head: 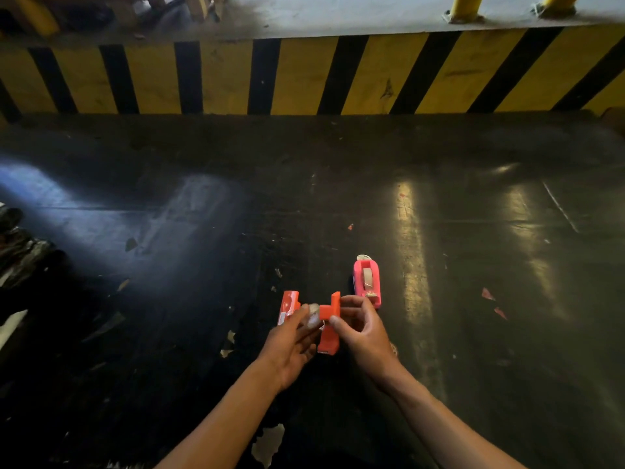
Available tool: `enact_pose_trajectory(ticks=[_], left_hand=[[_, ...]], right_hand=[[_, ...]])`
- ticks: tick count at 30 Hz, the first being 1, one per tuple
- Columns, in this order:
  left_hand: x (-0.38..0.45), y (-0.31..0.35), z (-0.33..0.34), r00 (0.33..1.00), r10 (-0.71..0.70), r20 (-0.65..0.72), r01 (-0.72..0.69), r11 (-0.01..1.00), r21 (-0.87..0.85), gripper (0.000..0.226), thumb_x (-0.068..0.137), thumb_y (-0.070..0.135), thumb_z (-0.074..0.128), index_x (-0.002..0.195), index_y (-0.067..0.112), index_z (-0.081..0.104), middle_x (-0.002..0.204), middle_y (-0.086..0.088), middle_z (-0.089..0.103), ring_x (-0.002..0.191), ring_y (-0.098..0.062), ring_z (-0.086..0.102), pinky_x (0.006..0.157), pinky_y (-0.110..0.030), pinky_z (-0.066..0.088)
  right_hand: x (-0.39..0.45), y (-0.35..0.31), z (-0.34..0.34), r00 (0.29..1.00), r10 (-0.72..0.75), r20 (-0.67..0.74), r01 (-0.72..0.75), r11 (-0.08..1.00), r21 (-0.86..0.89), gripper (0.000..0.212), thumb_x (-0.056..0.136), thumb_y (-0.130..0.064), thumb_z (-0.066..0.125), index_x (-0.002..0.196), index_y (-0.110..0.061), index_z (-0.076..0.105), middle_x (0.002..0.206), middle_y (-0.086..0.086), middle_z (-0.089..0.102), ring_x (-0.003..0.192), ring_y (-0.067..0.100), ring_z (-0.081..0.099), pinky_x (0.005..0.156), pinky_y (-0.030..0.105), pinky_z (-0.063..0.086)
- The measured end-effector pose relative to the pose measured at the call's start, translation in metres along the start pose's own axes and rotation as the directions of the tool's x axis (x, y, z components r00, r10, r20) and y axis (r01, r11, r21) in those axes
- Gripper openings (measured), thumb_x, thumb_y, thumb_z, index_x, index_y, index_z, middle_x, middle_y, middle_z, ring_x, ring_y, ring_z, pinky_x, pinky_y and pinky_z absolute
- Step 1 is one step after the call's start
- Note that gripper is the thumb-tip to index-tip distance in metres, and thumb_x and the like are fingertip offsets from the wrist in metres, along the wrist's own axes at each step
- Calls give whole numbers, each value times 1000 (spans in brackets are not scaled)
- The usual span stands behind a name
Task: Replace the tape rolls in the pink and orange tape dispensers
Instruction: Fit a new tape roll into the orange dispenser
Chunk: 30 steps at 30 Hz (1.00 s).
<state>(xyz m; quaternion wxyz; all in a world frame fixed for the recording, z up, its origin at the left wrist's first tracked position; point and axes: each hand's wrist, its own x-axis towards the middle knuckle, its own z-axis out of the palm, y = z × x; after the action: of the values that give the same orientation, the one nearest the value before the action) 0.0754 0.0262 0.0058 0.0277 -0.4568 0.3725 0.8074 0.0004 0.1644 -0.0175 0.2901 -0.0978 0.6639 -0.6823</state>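
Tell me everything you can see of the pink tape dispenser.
The pink tape dispenser looks like glossy plastic and stands upright on the dark floor, just beyond the right hand. A pale tape roll sits in its open top slot, and the cutter end points toward the person. Neither hand clearly touches it.

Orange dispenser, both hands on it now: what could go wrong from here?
The orange dispenser is held in mid-air between the left hand and right hand; the small clear tape roll at the left fingertips could drop onto the dark, littered floor. The pink dispenser stands close behind and could be knocked.
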Motion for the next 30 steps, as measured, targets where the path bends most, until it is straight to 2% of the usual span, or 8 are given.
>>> enact_pose_trajectory(ticks=[3, 6, 11, 17, 20, 22, 25, 30], left_hand=[[5, -1, -2, 997, 68, 38, -70, 997, 32, 48, 87, 17, 70, 134, 13, 58, 127, -14, 65, 114, -28, 64, 81, -36, 51], [7, -1, -4, 989, 110, 104, -119, 989, 91, 51, 89, 4, 66, 138, 12, 54, 132, -13, 60, 116, -27, 63, 88, -38, 57], [8, -4, -2, 939, 330, 97, -335, 809, 483, 62, 84, 5, 74, 137, 24, 49, 128, -3, 62, 111, -17, 66, 93, -40, 58], [3, 5, -3, 881, 401, 252, -467, 652, 597, 72, 82, 10, 78, 140, 31, 41, 125, 1, 63, 109, -15, 67, 87, -30, 60], [0, 12, -3, 880, 391, 268, -469, 629, 620, 71, 81, 14, 79, 141, 29, 43, 127, 0, 62, 114, -16, 65, 92, -34, 58], [-2, 14, -3, 904, 344, 253, -427, 711, 559, 61, 83, 16, 76, 137, 26, 49, 127, -2, 62, 114, -19, 65, 95, -39, 57], [-5, 16, -2, 965, 203, 166, -236, 948, 215, 33, 96, 13, 59, 128, 19, 59, 123, -12, 68, 109, -27, 69, 92, -46, 58], [-6, 15, -7, 983, -14, 184, 29, 996, -79, 30, 96, 7, 56, 125, 6, 63, 120, -21, 70, 110, -33, 70, 87, -45, 59]], right_hand=[[5, 2, -2, 990, 103, -100, -90, 988, 123, 28, 90, -18, 70, 115, -25, 58, 114, 8, 69, 104, 24, 70, 82, 40, 61], [7, 2, -4, 984, 143, -107, -124, 979, 165, 31, 91, -14, 68, 120, -18, 57, 112, 11, 70, 102, 27, 70, 75, 36, 61], [7, -1, -3, 987, 104, -123, -86, 985, 148, 30, 91, -12, 67, 119, -20, 58, 110, 12, 71, 100, 25, 71, 69, 30, 58], [2, -10, -9, 996, -29, 87, 37, 995, -94, 38, 89, -21, 72, 124, -29, 59, 121, -5, 65, 111, 9, 63, 71, 17, 57], [3, -10, -8, 995, -25, 97, 35, 994, -103, 39, 89, -24, 71, 126, -30, 58, 124, -5, 64, 114, 10, 62, 73, 19, 58], [3, -10, -7, 995, -32, 93, 41, 995, -88, 39, 89, -23, 71, 125, -29, 58, 123, -3, 66, 115, 11, 63, 80, 24, 59], [4, -9, -6, 994, -35, 99, 42, 997, -69, 38, 89, -21, 71, 124, -30, 58, 124, -3, 66, 116, 12, 63, 89, 30, 58], [3, -11, -7, 987, -65, 147, 75, 995, -65, 38, 90, -18, 70, 124, -31, 59, 125, -4, 67, 118, 9, 62, 96, 34, 55]])
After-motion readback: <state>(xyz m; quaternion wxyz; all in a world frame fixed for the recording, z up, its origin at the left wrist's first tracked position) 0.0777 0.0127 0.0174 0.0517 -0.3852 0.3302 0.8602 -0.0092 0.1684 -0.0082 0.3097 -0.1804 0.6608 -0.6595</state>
